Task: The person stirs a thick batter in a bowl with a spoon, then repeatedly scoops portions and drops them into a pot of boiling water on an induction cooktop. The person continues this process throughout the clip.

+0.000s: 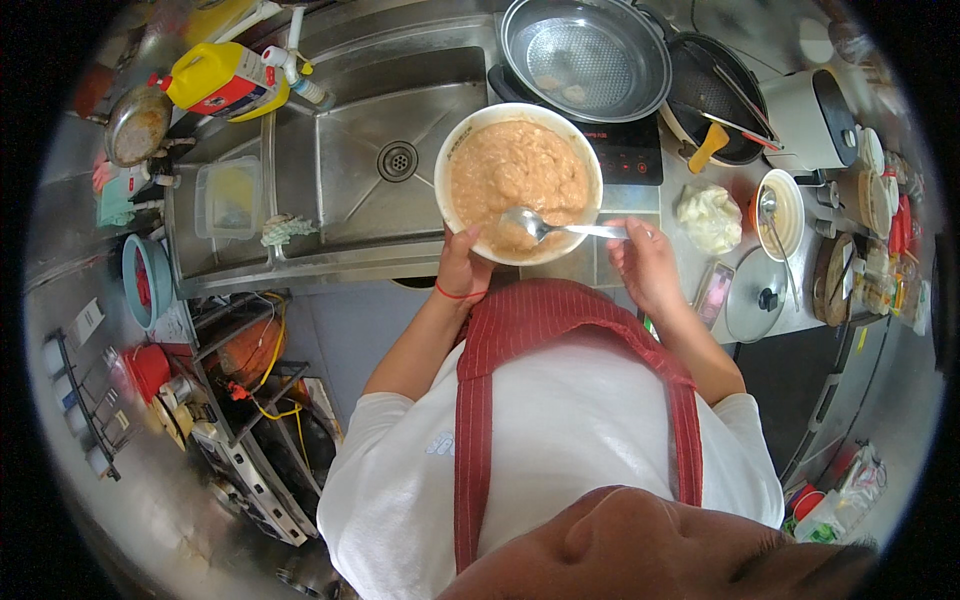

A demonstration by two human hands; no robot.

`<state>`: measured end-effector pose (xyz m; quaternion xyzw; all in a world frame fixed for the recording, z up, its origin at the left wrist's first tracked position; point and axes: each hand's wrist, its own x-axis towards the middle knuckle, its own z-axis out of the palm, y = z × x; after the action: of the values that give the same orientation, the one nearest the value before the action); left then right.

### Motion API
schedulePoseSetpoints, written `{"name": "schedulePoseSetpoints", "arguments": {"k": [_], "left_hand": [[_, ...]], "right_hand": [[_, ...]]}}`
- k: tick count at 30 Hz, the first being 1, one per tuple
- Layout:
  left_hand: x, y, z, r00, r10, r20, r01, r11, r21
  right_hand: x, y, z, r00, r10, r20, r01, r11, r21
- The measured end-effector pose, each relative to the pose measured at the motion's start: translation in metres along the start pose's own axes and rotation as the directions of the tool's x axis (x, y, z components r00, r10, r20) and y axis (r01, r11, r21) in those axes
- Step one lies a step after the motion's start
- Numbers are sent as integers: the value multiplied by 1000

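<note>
My left hand (462,262) grips the near left rim of a large white bowl (444,187), a red string round its wrist. A pale pinkish-brown minced paste (517,165) fills much of the bowl. In my right hand (645,259) is the handle of a metal spoon (577,231); its head rests in the paste near the bowl's front side. Just beyond the bowl stands a wide pan (592,56) with a few small pale lumps in shallow clear liquid, over a black induction cooktop (634,157).
Left lies a steel sink (360,187) with a plastic container (229,199) and a cloth (287,229). On the right are a dark pan with tongs (720,97), a bagged pale item (709,217), a bowl with a ladle (791,202), a glass lid (750,300) and a phone (714,292).
</note>
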<state>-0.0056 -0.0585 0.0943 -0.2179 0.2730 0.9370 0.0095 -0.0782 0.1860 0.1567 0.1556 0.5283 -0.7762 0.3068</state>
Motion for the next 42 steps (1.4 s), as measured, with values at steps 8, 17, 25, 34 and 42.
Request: {"name": "schedulePoseSetpoints", "arguments": {"k": [8,17,25,34,42], "left_hand": [[2,0,-6,997,-56,45,59,996,-61],[3,5,-18,998,-55,39,56,998,-32],[-4,8,-31,1000,-12,-10,13,998,54],[-11,12,-25,998,29,-51,-24,995,92],[-13,15,-23,1000,3,-17,-3,1000,19]], "right_hand": [[15,-34,-4,998,-18,-63,31,977,212],[102,-98,-71,952,-263,-155,285,948,139],[175,-109,-87,865,-489,-113,345,743,-574],[171,-97,-56,615,-677,405,466,-103,-879],[153,-90,-51,533,-571,625,484,-400,-778]]}}
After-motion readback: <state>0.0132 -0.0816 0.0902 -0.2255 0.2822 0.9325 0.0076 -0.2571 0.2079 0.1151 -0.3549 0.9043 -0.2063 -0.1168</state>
